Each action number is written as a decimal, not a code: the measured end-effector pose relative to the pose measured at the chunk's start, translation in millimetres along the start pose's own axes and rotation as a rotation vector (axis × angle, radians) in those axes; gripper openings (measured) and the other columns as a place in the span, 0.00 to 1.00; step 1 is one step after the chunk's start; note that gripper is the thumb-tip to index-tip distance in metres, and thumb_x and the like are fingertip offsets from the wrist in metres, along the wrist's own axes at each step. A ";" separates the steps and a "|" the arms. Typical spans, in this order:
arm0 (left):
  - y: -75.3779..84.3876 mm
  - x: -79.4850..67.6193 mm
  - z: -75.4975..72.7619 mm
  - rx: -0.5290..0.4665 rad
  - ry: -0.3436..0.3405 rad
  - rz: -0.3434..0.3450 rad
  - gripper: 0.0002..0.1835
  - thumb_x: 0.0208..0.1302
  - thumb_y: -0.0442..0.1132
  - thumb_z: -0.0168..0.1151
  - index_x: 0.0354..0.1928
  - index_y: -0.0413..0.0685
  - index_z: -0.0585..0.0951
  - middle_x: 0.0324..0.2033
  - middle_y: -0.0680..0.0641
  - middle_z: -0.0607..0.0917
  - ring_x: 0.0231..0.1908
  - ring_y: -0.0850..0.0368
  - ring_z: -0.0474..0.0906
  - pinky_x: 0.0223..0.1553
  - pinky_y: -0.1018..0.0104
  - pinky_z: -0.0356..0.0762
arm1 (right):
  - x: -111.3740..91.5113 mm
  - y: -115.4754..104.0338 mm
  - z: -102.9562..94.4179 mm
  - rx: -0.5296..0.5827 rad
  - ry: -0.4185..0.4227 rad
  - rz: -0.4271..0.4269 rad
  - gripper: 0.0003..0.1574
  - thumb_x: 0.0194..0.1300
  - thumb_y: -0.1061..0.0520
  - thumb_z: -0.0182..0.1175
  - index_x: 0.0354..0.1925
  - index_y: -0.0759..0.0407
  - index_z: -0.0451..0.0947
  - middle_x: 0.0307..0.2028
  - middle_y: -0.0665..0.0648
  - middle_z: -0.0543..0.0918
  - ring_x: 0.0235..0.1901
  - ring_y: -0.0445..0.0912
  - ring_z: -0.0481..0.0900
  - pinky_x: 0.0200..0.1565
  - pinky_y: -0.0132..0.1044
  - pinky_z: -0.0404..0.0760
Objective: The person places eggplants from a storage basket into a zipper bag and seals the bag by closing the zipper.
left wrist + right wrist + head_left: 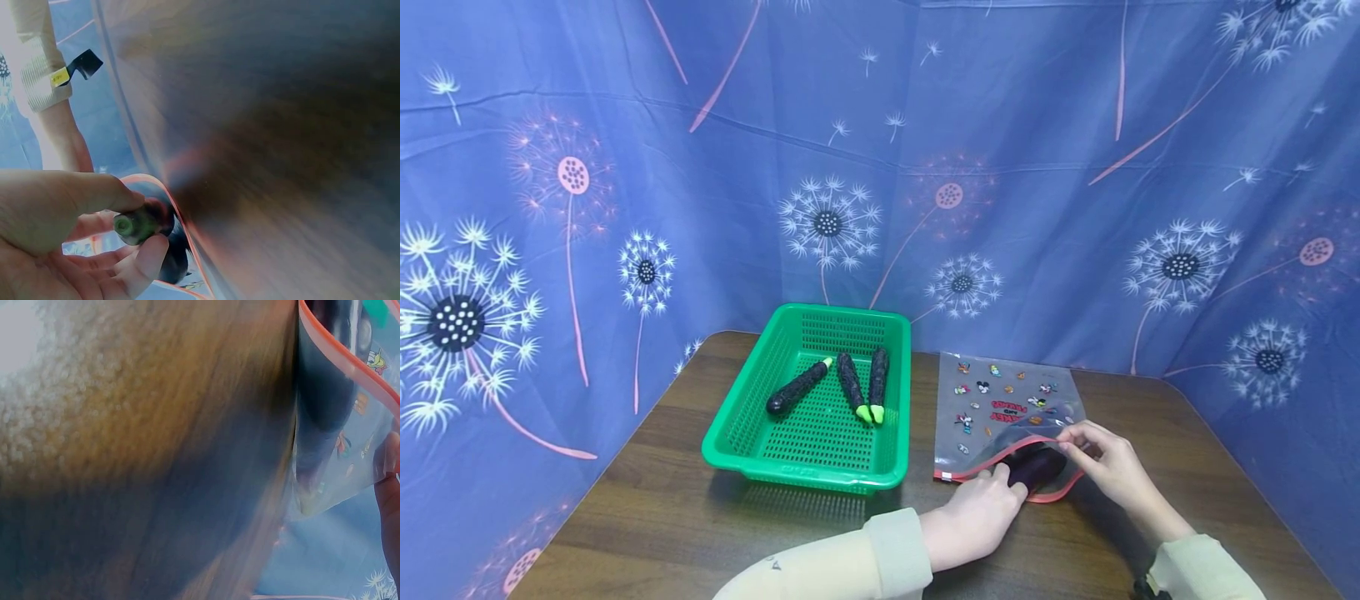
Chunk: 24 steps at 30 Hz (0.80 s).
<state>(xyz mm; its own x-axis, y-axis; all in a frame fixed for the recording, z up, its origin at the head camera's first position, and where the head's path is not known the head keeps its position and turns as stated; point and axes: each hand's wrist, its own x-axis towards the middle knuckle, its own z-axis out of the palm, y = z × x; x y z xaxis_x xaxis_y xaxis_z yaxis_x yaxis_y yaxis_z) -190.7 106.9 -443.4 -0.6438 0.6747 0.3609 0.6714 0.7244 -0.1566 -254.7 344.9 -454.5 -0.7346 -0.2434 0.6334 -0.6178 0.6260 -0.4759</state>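
Observation:
A clear zip bag [1000, 400] with cartoon prints and a red zip edge lies on the table, its mouth facing me. My left hand [981, 508] reaches to the mouth; in the left wrist view its thumb and fingers pinch the green stem end of a dark eggplant [145, 224]. A second dark rounded shape [175, 262] shows just behind it. My right hand [1108, 462] pinches the upper rim of the mouth and holds it raised. A glossy purple eggplant [1037, 467] is visible in the bag's opening, and through the clear film in the right wrist view.
A green plastic basket [730, 461] stands left of the bag. Three dark, bumpy, long vegetables [797, 387] with light green ends lie inside it. The wooden table [647, 500] ends at a blue dandelion-print cloth [865, 108] behind and at both sides.

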 end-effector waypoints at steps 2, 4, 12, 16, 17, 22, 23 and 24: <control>1.3 2.4 0.3 -0.003 -0.005 -0.012 0.06 0.58 0.42 0.64 0.36 0.56 0.77 0.32 0.52 0.76 0.23 0.62 0.73 0.18 0.74 0.70 | 0.4 0.2 0.2 -0.001 0.002 -0.002 0.18 0.48 0.73 0.67 0.31 0.51 0.79 0.28 0.42 0.80 0.25 0.31 0.73 0.27 0.23 0.71; 2.6 4.8 0.3 -0.005 -0.012 -0.024 0.05 0.59 0.43 0.64 0.36 0.56 0.78 0.32 0.52 0.76 0.23 0.62 0.73 0.17 0.74 0.71 | 0.9 0.2 0.2 0.000 0.004 -0.003 0.18 0.48 0.73 0.67 0.30 0.52 0.79 0.28 0.42 0.79 0.25 0.30 0.73 0.27 0.23 0.71; 7.2 13.0 0.9 0.019 -0.035 -0.069 0.07 0.56 0.43 0.66 0.36 0.57 0.77 0.33 0.52 0.76 0.24 0.62 0.72 0.18 0.73 0.71 | 2.6 -2.0 -0.6 -0.005 0.001 0.008 0.17 0.48 0.73 0.67 0.31 0.53 0.79 0.29 0.43 0.80 0.25 0.30 0.74 0.28 0.23 0.71; 9.8 15.3 3.9 0.047 -0.009 -0.088 0.08 0.55 0.44 0.66 0.34 0.57 0.77 0.34 0.52 0.76 0.24 0.62 0.72 0.19 0.73 0.72 | 2.7 -2.7 -0.2 0.003 0.003 0.004 0.17 0.48 0.73 0.67 0.31 0.54 0.79 0.29 0.44 0.80 0.26 0.30 0.74 0.28 0.23 0.71; 10.5 15.9 4.7 0.052 -0.004 -0.092 0.08 0.55 0.44 0.66 0.34 0.57 0.77 0.34 0.52 0.76 0.24 0.62 0.72 0.19 0.73 0.72 | 2.8 -2.8 0.1 0.007 0.004 0.001 0.17 0.48 0.73 0.67 0.31 0.54 0.79 0.29 0.44 0.80 0.26 0.30 0.74 0.28 0.23 0.71; 13.2 20.3 6.8 0.058 -0.006 -0.108 0.07 0.55 0.45 0.66 0.34 0.58 0.78 0.33 0.52 0.76 0.24 0.62 0.72 0.18 0.73 0.72 | 2.8 -2.6 1.2 0.012 0.006 -0.007 0.17 0.48 0.73 0.67 0.30 0.53 0.79 0.28 0.44 0.80 0.25 0.31 0.74 0.27 0.23 0.71; 13.7 21.2 6.7 0.056 -0.011 -0.114 0.07 0.55 0.45 0.66 0.34 0.58 0.78 0.32 0.53 0.75 0.24 0.62 0.72 0.18 0.72 0.72 | 2.8 -2.5 1.4 0.010 0.006 -0.005 0.17 0.48 0.73 0.67 0.30 0.53 0.79 0.28 0.44 0.80 0.25 0.31 0.74 0.27 0.23 0.71; 14.1 22.2 6.6 0.053 -0.016 -0.119 0.07 0.55 0.45 0.66 0.34 0.58 0.78 0.32 0.53 0.75 0.24 0.62 0.72 0.18 0.72 0.72 | 2.8 -2.5 1.4 0.007 0.005 -0.002 0.17 0.49 0.73 0.67 0.30 0.53 0.79 0.28 0.44 0.80 0.25 0.31 0.74 0.27 0.23 0.71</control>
<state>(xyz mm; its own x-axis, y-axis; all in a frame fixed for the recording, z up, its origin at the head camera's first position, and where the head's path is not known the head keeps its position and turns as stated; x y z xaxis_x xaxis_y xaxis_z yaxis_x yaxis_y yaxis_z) -198.0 133.1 -443.6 -0.7237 0.5853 0.3656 0.5697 0.8057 -0.1620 -255.6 341.7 -452.4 -0.7318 -0.2409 0.6376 -0.6214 0.6202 -0.4788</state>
